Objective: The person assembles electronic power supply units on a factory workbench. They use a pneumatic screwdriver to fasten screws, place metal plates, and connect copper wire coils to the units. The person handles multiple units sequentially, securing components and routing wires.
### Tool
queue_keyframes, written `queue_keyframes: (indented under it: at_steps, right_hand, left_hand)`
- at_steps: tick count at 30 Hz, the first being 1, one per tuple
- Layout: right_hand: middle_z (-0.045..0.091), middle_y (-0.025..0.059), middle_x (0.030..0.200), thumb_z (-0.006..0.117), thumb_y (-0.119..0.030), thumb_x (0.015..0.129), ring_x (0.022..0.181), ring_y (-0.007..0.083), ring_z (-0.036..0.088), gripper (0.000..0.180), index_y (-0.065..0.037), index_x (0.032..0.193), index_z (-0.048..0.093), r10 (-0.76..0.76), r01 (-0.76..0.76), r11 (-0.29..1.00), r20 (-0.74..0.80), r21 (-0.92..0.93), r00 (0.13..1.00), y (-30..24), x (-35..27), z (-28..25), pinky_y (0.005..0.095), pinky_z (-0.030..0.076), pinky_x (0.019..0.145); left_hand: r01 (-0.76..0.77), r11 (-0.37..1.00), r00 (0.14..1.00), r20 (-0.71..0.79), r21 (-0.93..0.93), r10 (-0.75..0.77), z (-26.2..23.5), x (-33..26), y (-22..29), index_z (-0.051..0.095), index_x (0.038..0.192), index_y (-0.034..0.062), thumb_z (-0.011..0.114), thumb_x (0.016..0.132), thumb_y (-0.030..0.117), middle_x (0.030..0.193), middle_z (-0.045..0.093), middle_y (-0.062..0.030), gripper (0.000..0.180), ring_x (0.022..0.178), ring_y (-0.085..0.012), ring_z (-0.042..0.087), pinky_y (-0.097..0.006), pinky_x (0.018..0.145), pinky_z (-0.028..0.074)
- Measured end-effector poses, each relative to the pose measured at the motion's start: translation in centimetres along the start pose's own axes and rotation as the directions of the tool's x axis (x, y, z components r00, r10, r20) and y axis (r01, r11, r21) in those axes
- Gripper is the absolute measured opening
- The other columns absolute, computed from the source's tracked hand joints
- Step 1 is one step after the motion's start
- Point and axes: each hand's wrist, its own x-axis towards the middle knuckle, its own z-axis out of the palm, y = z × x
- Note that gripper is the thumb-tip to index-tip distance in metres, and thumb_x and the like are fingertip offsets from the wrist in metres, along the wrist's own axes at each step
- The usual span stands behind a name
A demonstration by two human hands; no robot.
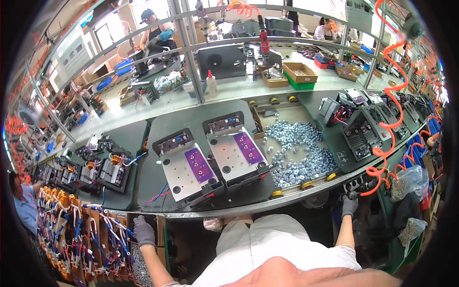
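Mostly dark mats (186, 118) across bench (234, 208), windows (106, 36) beyond; hands, left (143, 231) by box (160, 252), right (349, 206) by orange hose (382, 153); can't tell grips.

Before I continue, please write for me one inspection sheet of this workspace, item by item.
Surface: dark green board, edged in front by a metal rail.
Job's things: left unit and right unit side by side, each with a purple panel.
Clutter: many loose small metal pieces, right of the units.
Grip: left hand, gloved, at an open box; right hand, gloved, near the orange hose's lower end; whether either holds anything is unclear.
Cables: coiled hose hanging at right; thin red wire beside the left unit.
Surroundings: a person in a cap beyond the bench; others nearby.
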Motion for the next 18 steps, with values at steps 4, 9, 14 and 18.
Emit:
queue_keyframes:
  at_steps: [4, 9, 14, 18]
  right_hand:
    - [0.067, 0.0077, 0.08, 0.071, -0.012, 0.073, 0.073, 0.023, 0.064, 0.031, -0.003, 0.101, 0.063, -0.046, 0.045, 0.998, 0.025, 0.052, 0.999, -8.8, -0.6, -4.5, 0.0372, 0.051, 0.075]
    - [0.055, -0.0008, 0.08, 0.067, 0.002, 0.081, 0.067, 0.0071, 0.052, 0.029, 0.0, 0.109, 0.058, -0.287, 0.249, 0.809, -0.012, 0.532, 0.958, -23.4, -1.8, -10.8, 0.0259, 0.047, 0.062]
    - [0.062, 0.0098, 0.103, 0.062, 0.0, 0.072, 0.069, 0.0145, 0.058, 0.049, 0.0, 0.12, 0.052, -0.217, 0.233, 0.299, -0.172, 0.925, 0.961, -39.4, -6.2, -11.8, 0.0294, 0.052, 0.064]
    - [0.062, 0.0136, 0.093, 0.067, 0.018, 0.068, 0.082, 0.0195, 0.064, 0.05, -0.008, 0.108, 0.048, -0.685, 0.193, -0.052, -0.176, 0.98, 0.707, -42.2, -7.3, -4.6, 0.0339, 0.057, 0.075]
  left_hand:
    - [-0.245, 0.953, 0.937, -0.297, -0.177, 0.186, 3.0, -0.6, -5.0, 0.065, 0.108, 0.0068, 0.056, 0.086, 0.004, 0.105, 0.062, -0.019, 0.023, 0.09, -0.0402, 0.063, -0.047, 0.081, 0.051]
    - [0.195, 0.387, 0.96, 0.095, -0.901, -0.263, -1.0, -2.0, -3.2, 0.067, 0.111, 0.0045, 0.063, 0.089, 0.006, 0.091, 0.067, -0.0111, 0.022, 0.068, -0.0182, 0.063, -0.029, 0.053, 0.053]
    - [0.06, -0.583, 0.958, 0.211, -0.81, -0.194, -0.4, -1.2, -5.3, 0.067, 0.101, 0.0059, 0.062, 0.095, 0.018, 0.088, 0.068, -0.0037, 0.014, 0.058, -0.0086, 0.053, -0.019, 0.043, 0.04]
    - [0.159, -0.919, 0.981, 0.163, -0.361, 0.106, 0.5, -1.7, -6.3, 0.068, 0.102, 0.0071, 0.053, 0.1, 0.03, 0.084, 0.064, -0.0024, 0.028, 0.051, -0.0083, 0.043, -0.022, 0.041, 0.035]
